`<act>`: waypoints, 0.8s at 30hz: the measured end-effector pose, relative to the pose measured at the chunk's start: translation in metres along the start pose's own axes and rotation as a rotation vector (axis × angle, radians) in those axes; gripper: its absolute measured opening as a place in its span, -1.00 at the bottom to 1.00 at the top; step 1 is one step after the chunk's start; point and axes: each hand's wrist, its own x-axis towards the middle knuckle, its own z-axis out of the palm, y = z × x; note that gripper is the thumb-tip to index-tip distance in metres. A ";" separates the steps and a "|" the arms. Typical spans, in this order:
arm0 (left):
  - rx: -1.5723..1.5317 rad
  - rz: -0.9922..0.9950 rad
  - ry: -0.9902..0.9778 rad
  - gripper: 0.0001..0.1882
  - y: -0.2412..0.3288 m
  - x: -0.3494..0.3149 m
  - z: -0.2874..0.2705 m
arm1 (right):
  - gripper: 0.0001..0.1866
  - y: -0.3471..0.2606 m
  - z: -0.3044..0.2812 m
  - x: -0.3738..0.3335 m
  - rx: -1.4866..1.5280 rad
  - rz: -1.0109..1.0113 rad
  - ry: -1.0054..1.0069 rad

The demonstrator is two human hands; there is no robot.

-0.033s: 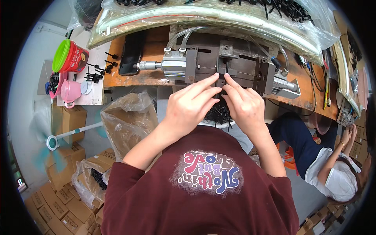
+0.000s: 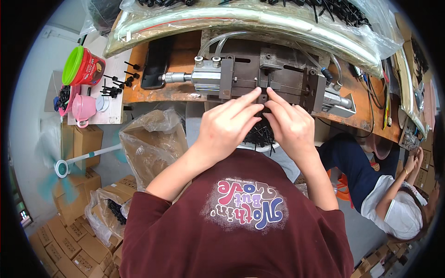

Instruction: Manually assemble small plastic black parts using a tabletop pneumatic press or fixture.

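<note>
My left hand (image 2: pixel 227 124) and my right hand (image 2: pixel 291 121) meet at the middle of a metal fixture (image 2: pixel 245 84), their fingertips almost together. A thin black stem (image 2: pixel 258 79) runs up from my left index fingertip, and a second thin black stem (image 2: pixel 269 79) from my right one. Both hands look closed around these stems, though the lower ends are hidden by the fingers. The stems reach up beside a small steel block (image 2: pixel 270 66) in the centre. Below my fingers lies a pile of black stemmed parts (image 2: pixel 258 134) in a pale container, partly covered by my hands.
Air cylinders (image 2: pixel 206 76) with clear hoses flank the fixture. A phone (image 2: pixel 156 65), loose black parts (image 2: pixel 111 88), a red tub (image 2: pixel 90 67) and a pink cup (image 2: pixel 84 108) lie left. A plastic-lined carton (image 2: pixel 153 143) and a fan (image 2: pixel 61 168) stand below. A co-worker (image 2: pixel 394 204) sits right.
Both hands have shifted very slightly at the fixture, fingertips still beside the stems. The fixture and the things around it look the same.
</note>
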 end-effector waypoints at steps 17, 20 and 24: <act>-0.047 -0.025 -0.073 -0.80 -0.005 0.012 0.025 | -0.63 0.002 -0.027 -0.037 0.869 0.226 0.152; -0.821 -0.444 -0.216 -0.83 0.009 0.016 0.004 | -0.63 -0.001 -0.028 -0.036 0.833 0.162 0.154; -1.268 -0.709 -0.243 -0.81 0.022 0.017 -0.008 | -0.62 -0.005 -0.033 -0.029 0.619 0.048 0.134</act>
